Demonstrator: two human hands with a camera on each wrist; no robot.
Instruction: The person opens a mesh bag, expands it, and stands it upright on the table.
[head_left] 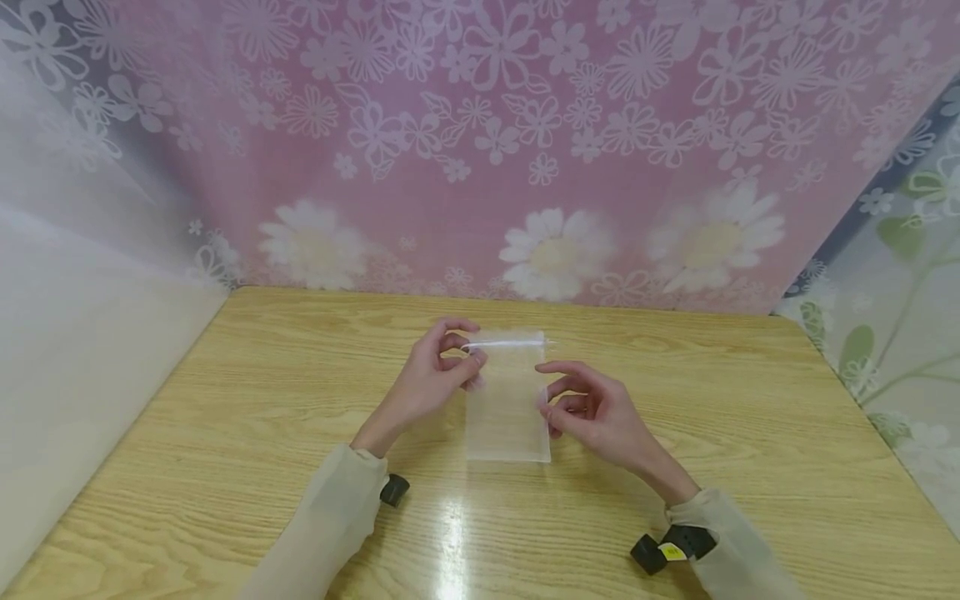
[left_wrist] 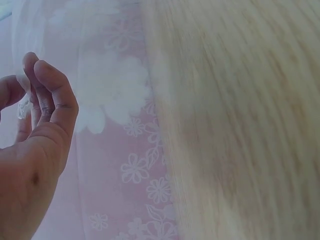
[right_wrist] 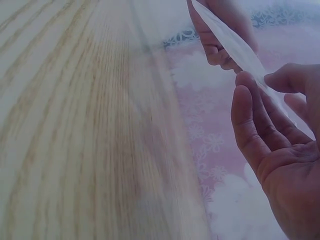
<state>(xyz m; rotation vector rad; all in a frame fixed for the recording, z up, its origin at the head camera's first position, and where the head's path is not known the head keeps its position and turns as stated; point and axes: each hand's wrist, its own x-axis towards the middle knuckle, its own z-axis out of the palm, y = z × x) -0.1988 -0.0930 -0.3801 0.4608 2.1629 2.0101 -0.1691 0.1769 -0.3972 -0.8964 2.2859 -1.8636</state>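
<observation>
A clear plastic zip bag [head_left: 508, 408] hangs upright between both hands above the table, its shiny zip strip along the top. My left hand [head_left: 435, 371] pinches its upper left edge between thumb and fingers. At the right edge, about halfway down, my right hand [head_left: 596, 412] pinches the plastic, with the index finger held away. In the left wrist view, only a sliver of the bag [left_wrist: 23, 107] shows by the left fingers. Seen nearly edge-on in the right wrist view, the bag [right_wrist: 235, 47] looks like a thin whitish sheet. I make out nothing inside it.
A wood-grain table [head_left: 262, 417] lies beneath the hands. Behind it hangs a pink flowered curtain [head_left: 435, 192], with pale cloth [head_left: 90, 317] on the left and a leaf-patterned one [head_left: 907, 292] on the right. Dark wrist cameras [head_left: 648, 554] sit at the sleeves.
</observation>
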